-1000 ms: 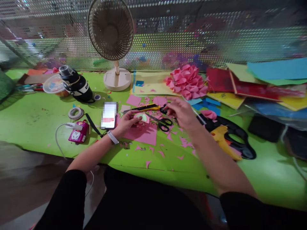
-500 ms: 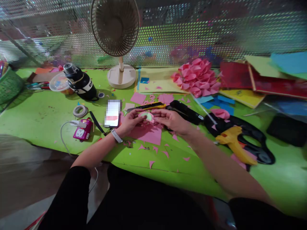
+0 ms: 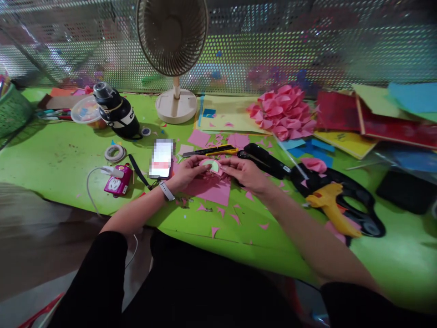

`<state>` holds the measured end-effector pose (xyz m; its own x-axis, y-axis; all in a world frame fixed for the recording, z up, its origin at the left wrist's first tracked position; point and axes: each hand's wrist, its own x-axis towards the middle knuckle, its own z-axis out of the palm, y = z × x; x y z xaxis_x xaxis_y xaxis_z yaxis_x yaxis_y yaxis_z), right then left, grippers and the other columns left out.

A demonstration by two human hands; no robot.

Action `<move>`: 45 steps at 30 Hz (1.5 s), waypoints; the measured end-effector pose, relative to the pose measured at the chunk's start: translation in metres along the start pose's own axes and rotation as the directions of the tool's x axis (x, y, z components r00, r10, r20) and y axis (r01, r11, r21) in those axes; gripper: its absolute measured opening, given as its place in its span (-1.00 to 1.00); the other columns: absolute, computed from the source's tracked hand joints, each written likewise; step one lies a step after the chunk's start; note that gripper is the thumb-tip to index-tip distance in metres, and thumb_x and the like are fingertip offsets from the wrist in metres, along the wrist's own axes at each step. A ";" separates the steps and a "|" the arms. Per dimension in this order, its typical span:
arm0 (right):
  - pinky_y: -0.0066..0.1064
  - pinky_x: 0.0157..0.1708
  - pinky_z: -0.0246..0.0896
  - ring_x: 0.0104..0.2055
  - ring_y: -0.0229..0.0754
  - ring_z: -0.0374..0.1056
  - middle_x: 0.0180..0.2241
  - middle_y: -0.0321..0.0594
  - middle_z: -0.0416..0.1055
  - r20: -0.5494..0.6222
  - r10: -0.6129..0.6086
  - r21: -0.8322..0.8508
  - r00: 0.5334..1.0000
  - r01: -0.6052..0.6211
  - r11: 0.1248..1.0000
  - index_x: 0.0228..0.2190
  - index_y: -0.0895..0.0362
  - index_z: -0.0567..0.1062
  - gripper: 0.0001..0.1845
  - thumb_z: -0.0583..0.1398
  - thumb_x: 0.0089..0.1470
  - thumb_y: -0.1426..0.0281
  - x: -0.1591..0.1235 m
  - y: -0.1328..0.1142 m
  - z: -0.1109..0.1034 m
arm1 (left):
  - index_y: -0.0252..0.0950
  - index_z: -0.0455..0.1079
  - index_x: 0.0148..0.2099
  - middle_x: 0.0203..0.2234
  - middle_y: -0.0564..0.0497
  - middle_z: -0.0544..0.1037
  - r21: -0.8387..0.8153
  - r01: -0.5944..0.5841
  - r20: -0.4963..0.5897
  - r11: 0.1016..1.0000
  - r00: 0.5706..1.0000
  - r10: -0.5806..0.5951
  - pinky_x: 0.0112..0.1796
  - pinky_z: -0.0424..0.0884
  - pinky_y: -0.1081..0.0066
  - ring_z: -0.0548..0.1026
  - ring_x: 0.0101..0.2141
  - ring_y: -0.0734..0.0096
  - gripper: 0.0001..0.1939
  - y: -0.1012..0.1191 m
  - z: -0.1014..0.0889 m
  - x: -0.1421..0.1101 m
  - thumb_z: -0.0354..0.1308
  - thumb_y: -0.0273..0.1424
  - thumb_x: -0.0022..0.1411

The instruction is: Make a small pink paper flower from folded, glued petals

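Above a pink paper sheet [image 3: 213,193] on the green table, I hold a small pink paper piece [image 3: 205,161] with a pale green half-round piece [image 3: 215,166] against it. My left hand [image 3: 187,174] grips the left side of both, thumb on top. The fingers of my right hand [image 3: 247,174] pinch the piece's right edge. Just behind my hands lies a yellow-and-black utility knife [image 3: 218,150], blade towards the left. Pink offcuts lie scattered around and in front of the sheet.
A phone [image 3: 162,157], tape roll [image 3: 115,153] and purple socket adapter [image 3: 118,181] with a cable are to the left. Behind stand a black bottle [image 3: 119,114] and a fan [image 3: 175,107]. A pink paper flower cluster [image 3: 283,111] and a yellow glue gun [image 3: 327,202] lie right.
The view has shifted slightly. Both hands keep hold of the paper pieces, and my right fingers have moved a little at the right edge.
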<state>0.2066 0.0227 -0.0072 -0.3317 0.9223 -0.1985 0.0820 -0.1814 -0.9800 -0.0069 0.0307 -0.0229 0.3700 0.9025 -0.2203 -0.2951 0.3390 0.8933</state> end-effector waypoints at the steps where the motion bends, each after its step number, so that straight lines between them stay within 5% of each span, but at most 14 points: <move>1: -0.34 -0.29 0.42 -0.36 -0.22 0.47 -0.30 -0.20 0.60 -0.005 0.000 -0.004 1.000 0.000 1.000 -0.16 0.07 0.63 -0.60 0.39 -0.03 0.14 0.000 -0.001 0.001 | -0.37 0.43 -0.06 -0.32 0.00 0.58 -0.003 -0.002 0.006 1.000 1.000 0.002 -0.34 0.51 0.48 0.55 -0.45 0.57 -0.60 0.000 0.000 0.000 0.43 -0.38 0.09; 11: -0.35 -0.35 0.40 -0.40 -0.23 0.43 -0.37 -0.23 0.57 -0.026 -0.009 -0.036 1.000 0.008 0.999 -0.23 0.07 0.62 -0.65 0.39 -0.05 0.17 -0.001 -0.001 0.003 | -0.36 0.45 -0.10 -0.29 0.01 0.59 -0.002 -0.031 0.018 1.000 0.999 0.031 -0.35 0.51 0.50 0.56 -0.43 0.57 -0.63 -0.002 -0.002 0.002 0.43 -0.36 0.07; 18: -0.30 -0.22 0.42 -0.25 -0.18 0.48 -0.26 -0.20 0.59 -0.005 -0.018 -0.015 1.000 0.018 1.000 -0.18 0.08 0.61 -0.65 0.38 -0.09 0.30 -0.004 -0.002 0.010 | -0.36 0.46 -0.05 -0.38 0.02 0.61 0.074 -0.007 0.045 0.997 0.999 0.003 -0.32 0.49 0.48 0.53 -0.46 0.57 -0.57 0.001 0.003 -0.001 0.45 -0.34 0.06; 23: -0.37 -0.34 0.38 -0.36 -0.23 0.45 -0.33 -0.24 0.58 0.091 0.024 0.050 0.996 -0.028 0.998 -0.18 0.10 0.59 -0.61 0.37 -0.14 0.35 -0.007 -0.009 0.013 | -0.40 0.45 0.02 -0.49 0.04 0.59 0.157 -0.031 0.133 0.987 0.991 0.010 -0.37 0.45 0.48 0.49 -0.53 0.57 -0.51 0.006 0.004 -0.004 0.43 -0.29 0.09; 33: -0.48 -0.60 0.08 -0.62 -0.35 0.25 -0.54 -0.33 0.48 0.073 0.219 0.159 0.973 -0.228 0.961 -0.18 0.15 0.56 -0.61 0.31 -0.15 0.42 -0.006 -0.006 0.010 | -0.32 0.37 0.15 -0.33 -0.05 0.63 0.221 -0.151 0.342 0.964 0.937 0.068 -0.21 0.50 0.43 0.61 -0.30 0.43 -0.41 0.012 -0.004 -0.009 0.43 -0.31 0.10; 38: -0.49 -0.63 0.00 -0.62 -0.35 0.25 -0.53 -0.30 0.51 0.113 0.226 0.140 0.968 -0.240 0.960 -0.18 0.15 0.54 -0.64 0.31 -0.10 0.39 -0.007 -0.004 0.016 | -0.34 0.40 0.11 -0.37 0.00 0.59 0.271 -0.202 0.278 0.941 0.952 0.125 -0.37 0.43 0.53 0.55 -0.41 0.53 -0.38 0.001 -0.007 -0.005 0.48 -0.32 0.02; 45: -0.43 -0.50 0.26 -0.55 -0.32 0.35 -0.45 -0.26 0.55 0.186 0.140 0.140 0.972 -0.168 0.976 -0.17 0.16 0.55 -0.64 0.34 -0.08 0.36 -0.009 -0.008 0.011 | -0.32 0.36 0.10 -0.46 0.05 0.57 0.263 -0.125 0.233 0.957 0.970 0.062 -0.43 0.40 0.53 0.54 -0.47 0.51 -0.30 0.002 -0.007 -0.003 0.52 -0.27 -0.05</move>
<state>0.1985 0.0120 0.0025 -0.4860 0.8078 -0.3335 0.0040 -0.3796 -0.9251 -0.0145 0.0299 -0.0233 0.5464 0.8349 -0.0669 -0.0964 0.1421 0.9851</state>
